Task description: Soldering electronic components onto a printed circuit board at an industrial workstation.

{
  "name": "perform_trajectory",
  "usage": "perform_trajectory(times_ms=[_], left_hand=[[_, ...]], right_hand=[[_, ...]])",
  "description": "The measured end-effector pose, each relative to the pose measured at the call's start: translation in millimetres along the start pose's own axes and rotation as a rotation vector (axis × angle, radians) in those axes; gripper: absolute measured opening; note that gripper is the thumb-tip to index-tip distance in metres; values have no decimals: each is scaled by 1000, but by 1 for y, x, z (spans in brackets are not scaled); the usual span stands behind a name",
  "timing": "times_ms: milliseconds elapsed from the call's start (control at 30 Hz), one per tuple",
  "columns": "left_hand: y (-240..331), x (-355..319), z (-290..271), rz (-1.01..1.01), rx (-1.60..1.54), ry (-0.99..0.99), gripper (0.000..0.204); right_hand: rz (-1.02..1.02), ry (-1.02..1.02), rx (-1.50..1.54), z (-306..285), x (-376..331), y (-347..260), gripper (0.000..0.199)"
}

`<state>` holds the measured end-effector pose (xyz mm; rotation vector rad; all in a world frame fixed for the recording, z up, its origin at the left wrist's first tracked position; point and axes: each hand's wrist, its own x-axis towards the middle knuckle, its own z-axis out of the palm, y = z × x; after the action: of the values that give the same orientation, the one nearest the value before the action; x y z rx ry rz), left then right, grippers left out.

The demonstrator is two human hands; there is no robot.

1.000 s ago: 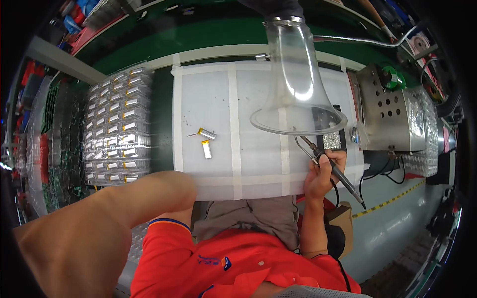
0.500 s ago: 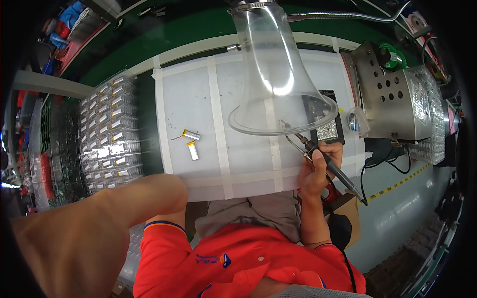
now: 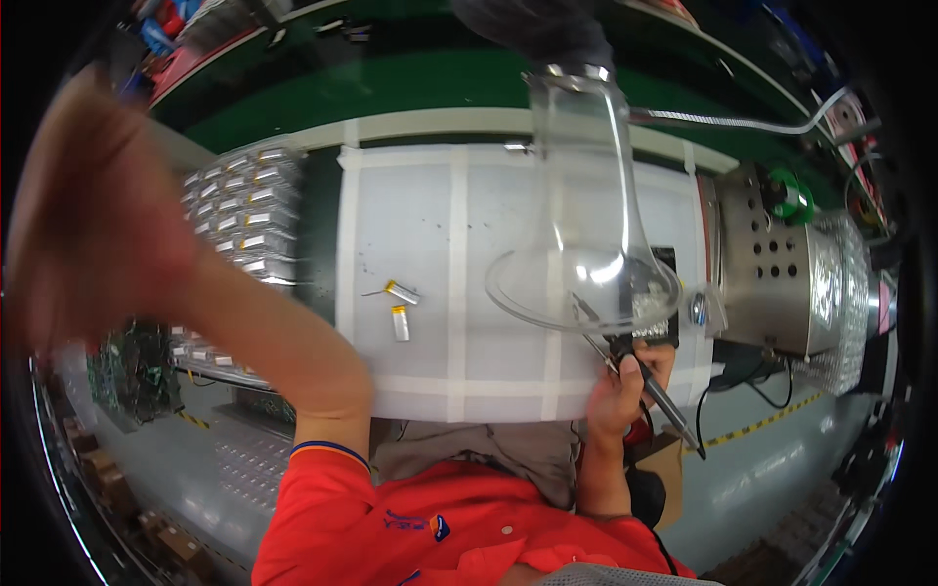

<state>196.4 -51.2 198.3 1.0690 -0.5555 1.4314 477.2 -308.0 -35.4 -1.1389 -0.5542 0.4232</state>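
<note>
My right hand [image 3: 620,393] grips a soldering iron [image 3: 668,402] with a dark handle and a thin metal tube beside its tip. Its front end points up and left, seen partly through the rim of a clear funnel-shaped fume hood [image 3: 589,205]. Raised at the far left, my left hand [image 3: 107,225] is smeared by motion, so its fingers cannot be read. Two small silver battery cells with yellow ends lie left of centre on the white work mat [image 3: 503,376]: one tilted cell [image 3: 404,293] with a lead, and one upright-lying cell [image 3: 401,324] just below it.
Stacked clear trays of battery cells [image 3: 264,220] stand left of the mat, partly behind my left arm. To the right are a perforated metal box [image 3: 767,259], a green spool [image 3: 789,195] and more clear trays [image 3: 840,303]. A black cable [image 3: 775,400] hangs from the bench.
My left hand has swung up from the lower left to the upper left. The whole view has shifted, putting the bench lower and further right. My right hand still holds the soldering iron.
</note>
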Motion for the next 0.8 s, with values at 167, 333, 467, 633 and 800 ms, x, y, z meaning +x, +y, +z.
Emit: perform_trajectory(times_ms=[167,333,467,633,800], left_hand=[[-100,14,-141,-189,567,559,17],[-184,-12,-305,-916,2061,321,59],[-201,10,-362,-1103,2405,199,67],[-203,28,-474,-1031,2726,49,81],[-154,45,-554,-823,2546,134,84]], right_hand=[[13,19,-28,1,-1,7,19],[63,65,-9,9,2,-3,21],[46,46,-18,15,4,-1,27],[71,87,-24,-3,-9,5,32],[73,-31,-83,-8,-12,11,29]])
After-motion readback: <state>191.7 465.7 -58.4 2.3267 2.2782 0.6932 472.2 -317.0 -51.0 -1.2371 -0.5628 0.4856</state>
